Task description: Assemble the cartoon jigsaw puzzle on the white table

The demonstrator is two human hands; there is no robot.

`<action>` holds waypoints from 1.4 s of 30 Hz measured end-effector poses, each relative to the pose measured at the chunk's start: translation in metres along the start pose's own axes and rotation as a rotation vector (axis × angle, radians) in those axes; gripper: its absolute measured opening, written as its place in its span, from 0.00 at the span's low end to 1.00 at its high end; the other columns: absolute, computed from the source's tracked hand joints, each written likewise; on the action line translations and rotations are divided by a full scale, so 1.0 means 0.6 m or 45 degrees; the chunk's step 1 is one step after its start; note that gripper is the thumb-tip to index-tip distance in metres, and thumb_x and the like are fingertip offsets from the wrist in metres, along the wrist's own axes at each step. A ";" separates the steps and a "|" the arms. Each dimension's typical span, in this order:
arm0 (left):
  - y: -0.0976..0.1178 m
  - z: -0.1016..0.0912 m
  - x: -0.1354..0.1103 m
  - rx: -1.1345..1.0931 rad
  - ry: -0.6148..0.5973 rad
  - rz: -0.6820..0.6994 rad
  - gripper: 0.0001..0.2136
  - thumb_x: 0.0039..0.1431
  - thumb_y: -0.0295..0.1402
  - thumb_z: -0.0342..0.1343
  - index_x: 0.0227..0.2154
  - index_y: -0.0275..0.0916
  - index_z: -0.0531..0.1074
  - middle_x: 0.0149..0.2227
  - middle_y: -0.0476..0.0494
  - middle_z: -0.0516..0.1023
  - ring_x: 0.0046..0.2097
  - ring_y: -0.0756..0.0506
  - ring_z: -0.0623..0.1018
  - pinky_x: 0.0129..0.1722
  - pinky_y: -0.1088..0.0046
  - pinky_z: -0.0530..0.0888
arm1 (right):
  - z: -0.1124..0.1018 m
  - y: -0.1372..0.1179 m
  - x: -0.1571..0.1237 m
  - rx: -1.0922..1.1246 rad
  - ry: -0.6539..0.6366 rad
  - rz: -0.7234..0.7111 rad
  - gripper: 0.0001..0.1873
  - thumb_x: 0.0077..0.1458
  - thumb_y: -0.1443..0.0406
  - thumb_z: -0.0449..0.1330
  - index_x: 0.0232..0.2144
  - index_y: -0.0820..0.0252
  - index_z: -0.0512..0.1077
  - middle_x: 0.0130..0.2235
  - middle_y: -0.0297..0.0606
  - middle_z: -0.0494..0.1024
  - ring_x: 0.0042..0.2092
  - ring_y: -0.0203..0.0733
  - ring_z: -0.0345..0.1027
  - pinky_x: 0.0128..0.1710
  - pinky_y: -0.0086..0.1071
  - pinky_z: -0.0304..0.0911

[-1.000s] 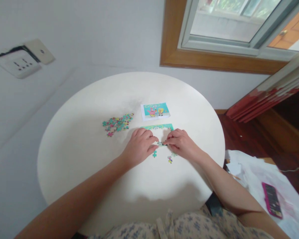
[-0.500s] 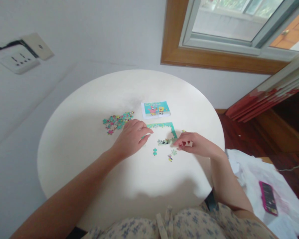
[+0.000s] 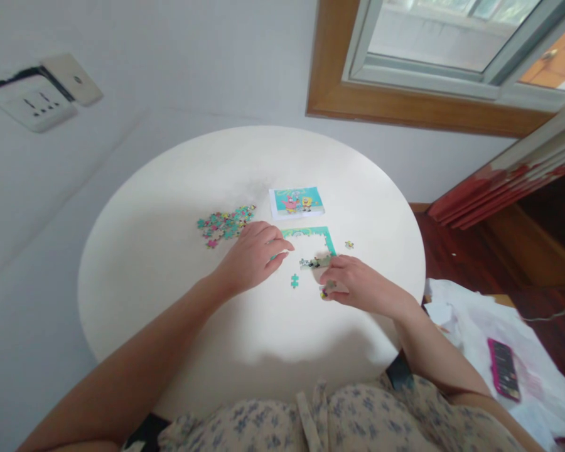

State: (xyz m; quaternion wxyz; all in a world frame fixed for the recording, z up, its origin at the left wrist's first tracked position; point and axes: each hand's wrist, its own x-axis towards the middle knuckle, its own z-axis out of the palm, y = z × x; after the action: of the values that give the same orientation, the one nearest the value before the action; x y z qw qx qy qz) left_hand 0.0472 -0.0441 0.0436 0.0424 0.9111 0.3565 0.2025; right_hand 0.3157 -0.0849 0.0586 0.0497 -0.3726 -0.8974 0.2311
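My left hand [image 3: 253,255] rests palm down on the round white table [image 3: 169,251], fingers loosely curled, its fingertips at the left end of the teal partly joined puzzle frame [image 3: 316,233]. Nothing shows in it. My right hand [image 3: 353,282] lies below the frame, fingertips pinched on a small puzzle piece [image 3: 324,292] against the table. A short strip of joined pieces [image 3: 313,261] sits just above that hand. A single teal piece [image 3: 294,280] lies between my hands.
A heap of loose puzzle pieces [image 3: 223,223] lies left of my left hand. The puzzle's picture card [image 3: 296,201] sits behind the frame. One stray piece [image 3: 349,244] lies to the right. A pink phone [image 3: 501,369] rests on white cloth by the floor.
Both hands left the strip of joined pieces. The left drew back to the left; the right swung out to the right, then came down onto a loose piece.
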 end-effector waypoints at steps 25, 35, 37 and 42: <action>0.010 0.000 0.000 0.013 -0.040 0.043 0.09 0.64 0.31 0.51 0.41 0.42 0.76 0.37 0.44 0.73 0.44 0.42 0.69 0.48 0.61 0.63 | 0.021 -0.007 0.018 0.193 0.087 -0.104 0.08 0.51 0.73 0.64 0.36 0.61 0.73 0.37 0.39 0.74 0.41 0.41 0.69 0.42 0.32 0.64; 0.011 0.004 0.000 -0.006 -0.054 0.068 0.08 0.63 0.31 0.52 0.40 0.42 0.76 0.37 0.43 0.74 0.44 0.42 0.69 0.50 0.60 0.64 | 0.055 -0.012 0.031 0.264 0.292 -0.166 0.08 0.54 0.74 0.59 0.35 0.59 0.72 0.36 0.40 0.77 0.42 0.42 0.69 0.42 0.33 0.65; 0.013 0.004 0.000 -0.009 -0.052 0.075 0.08 0.63 0.31 0.52 0.40 0.41 0.76 0.37 0.43 0.73 0.45 0.42 0.69 0.50 0.60 0.64 | 0.057 -0.015 0.033 0.300 0.307 -0.160 0.06 0.55 0.73 0.59 0.33 0.59 0.72 0.33 0.38 0.77 0.39 0.41 0.69 0.40 0.32 0.65; 0.019 0.007 -0.001 -0.027 -0.057 0.105 0.08 0.63 0.30 0.52 0.38 0.41 0.76 0.38 0.43 0.73 0.45 0.42 0.69 0.49 0.61 0.64 | 0.060 -0.019 0.034 0.491 0.381 0.046 0.03 0.56 0.69 0.60 0.33 0.58 0.74 0.28 0.33 0.75 0.30 0.35 0.67 0.34 0.28 0.63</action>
State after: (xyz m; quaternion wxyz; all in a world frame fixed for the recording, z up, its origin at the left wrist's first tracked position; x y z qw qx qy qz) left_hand 0.0553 -0.0528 0.0421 0.0516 0.9289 0.3152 0.1873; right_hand 0.2843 -0.0911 0.0302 0.2482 -0.4023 -0.8126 0.3410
